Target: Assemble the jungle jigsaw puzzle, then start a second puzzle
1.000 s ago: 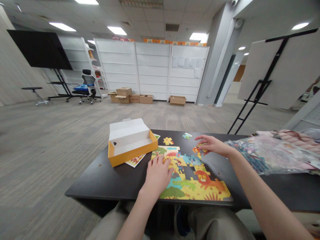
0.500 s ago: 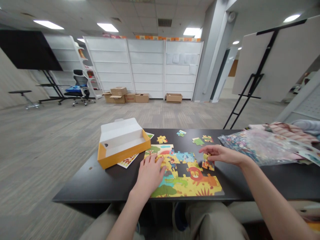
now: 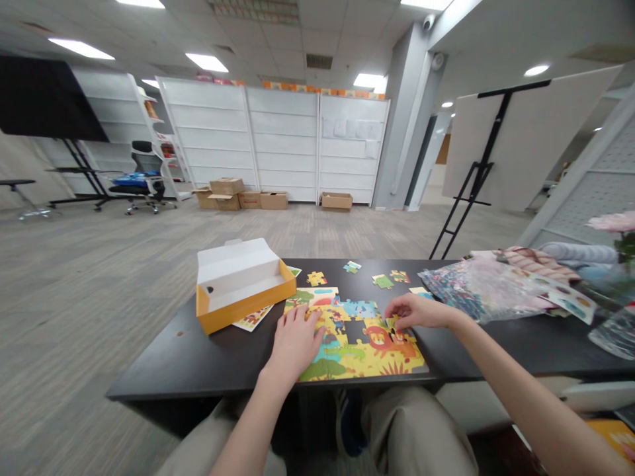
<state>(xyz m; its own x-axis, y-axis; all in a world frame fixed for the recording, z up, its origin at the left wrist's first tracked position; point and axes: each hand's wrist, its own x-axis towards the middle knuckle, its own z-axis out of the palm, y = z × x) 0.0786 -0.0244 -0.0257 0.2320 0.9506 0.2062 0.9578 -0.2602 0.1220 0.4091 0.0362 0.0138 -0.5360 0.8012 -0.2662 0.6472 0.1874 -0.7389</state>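
Observation:
A partly assembled jigsaw puzzle (image 3: 347,360) with a lion, a crocodile and trees lies at the table's near edge, with a dark gap near its middle. My left hand (image 3: 296,337) rests flat on its left side, fingers spread. At the puzzle's right side, my right hand (image 3: 419,312) pinches a yellow and orange puzzle piece (image 3: 398,336) beside the lion's head. The fingers partly cover that piece, and I cannot tell whether it sits flush. Behind the puzzle lie several loose pieces, among them a green one (image 3: 383,281) and a yellow one (image 3: 316,278).
An open yellow box (image 3: 248,305) stands at the left on the black table (image 3: 188,363), printed cards (image 3: 254,318) partly under it. Clear plastic bags (image 3: 489,291) and folded cloth (image 3: 533,259) are on the right. Near the right edge stands a glass vase (image 3: 615,330) with a pink flower.
My right hand has moved the puzzle piece left and down, from the table beside the puzzle to beside the lion. My left hand stays on the puzzle. The view has shifted slightly right.

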